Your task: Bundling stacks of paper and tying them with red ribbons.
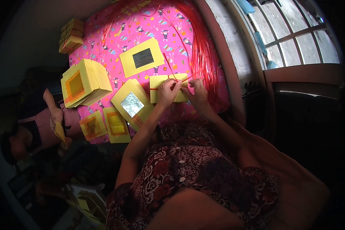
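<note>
A small bundle of yellow paper (156, 83) lies on the pink table in front of me, with red plastic string (173, 71) running across it both ways. My left hand (168, 93) rests over the bundle's middle, thumb and fingertips pinched on the string. Close by on its right, my right hand (198, 94) has its fingers bent together at the bundle's right edge, also on the string. One loose end sticks up above the left fingers. Where the strands cross is partly hidden by my fingers.
Long red strings (203, 53) hang along the table's right side. A yellow sheet with a dark square (132, 66), a silver-foil sheet (120, 93), and a thick yellow stack (99, 78) lie left. Tied bundles (71, 33) stand at the far-left corner. Another person (46, 119) holds yellow paper at left.
</note>
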`<state>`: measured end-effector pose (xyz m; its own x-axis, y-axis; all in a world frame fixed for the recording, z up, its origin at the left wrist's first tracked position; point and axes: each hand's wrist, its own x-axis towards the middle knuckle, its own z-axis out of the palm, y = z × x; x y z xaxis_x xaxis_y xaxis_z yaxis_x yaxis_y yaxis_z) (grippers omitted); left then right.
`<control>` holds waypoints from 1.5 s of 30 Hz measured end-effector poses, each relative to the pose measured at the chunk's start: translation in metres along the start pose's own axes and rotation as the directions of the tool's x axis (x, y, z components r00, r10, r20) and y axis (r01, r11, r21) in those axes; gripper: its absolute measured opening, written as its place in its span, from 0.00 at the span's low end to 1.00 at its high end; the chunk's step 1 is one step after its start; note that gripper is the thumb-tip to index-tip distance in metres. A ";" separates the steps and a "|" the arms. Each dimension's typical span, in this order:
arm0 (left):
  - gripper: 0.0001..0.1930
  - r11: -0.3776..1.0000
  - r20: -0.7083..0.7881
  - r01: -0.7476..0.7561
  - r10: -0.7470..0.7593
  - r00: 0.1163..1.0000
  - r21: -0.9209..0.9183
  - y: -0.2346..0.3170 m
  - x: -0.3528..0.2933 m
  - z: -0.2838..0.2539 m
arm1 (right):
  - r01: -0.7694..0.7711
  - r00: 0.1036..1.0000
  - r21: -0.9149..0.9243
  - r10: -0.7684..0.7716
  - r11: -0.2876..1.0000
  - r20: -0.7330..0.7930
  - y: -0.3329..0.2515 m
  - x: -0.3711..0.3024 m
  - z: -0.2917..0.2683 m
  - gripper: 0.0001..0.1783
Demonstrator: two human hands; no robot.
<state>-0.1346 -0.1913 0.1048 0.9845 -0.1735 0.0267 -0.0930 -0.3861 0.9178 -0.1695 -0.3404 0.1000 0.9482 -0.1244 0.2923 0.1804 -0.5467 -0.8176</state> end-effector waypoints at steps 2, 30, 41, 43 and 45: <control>0.10 1.000 0.005 -0.019 0.019 1.000 -0.006 -0.001 0.000 0.000 | 0.061 0.997 -0.075 -0.064 0.995 -0.049 -0.001 0.002 -0.002 0.14; 0.08 0.950 0.040 0.113 -0.106 0.994 -0.289 -0.011 0.001 0.007 | -0.276 0.794 0.366 -0.004 0.889 0.607 0.034 0.024 -0.009 0.16; 0.09 0.989 -0.026 0.096 -0.100 0.995 -0.109 -0.006 -0.002 0.005 | 0.143 0.964 -0.181 -0.095 0.973 0.246 -0.004 0.011 -0.026 0.07; 0.09 0.994 -0.020 0.095 -0.096 0.995 -0.058 -0.009 -0.005 0.005 | 0.067 0.970 -0.245 -0.006 0.967 0.243 -0.009 0.007 -0.030 0.06; 0.08 0.998 -0.078 -0.013 0.008 0.997 -0.054 -0.011 -0.009 0.006 | 0.064 0.968 -0.263 0.004 0.963 0.250 -0.007 0.002 -0.034 0.05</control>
<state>-0.1437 -0.1909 0.0922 0.9923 -0.1055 0.0653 -0.0973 -0.3347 0.9373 -0.1778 -0.3652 0.1234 0.9843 0.0841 0.1555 0.1650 -0.7522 -0.6379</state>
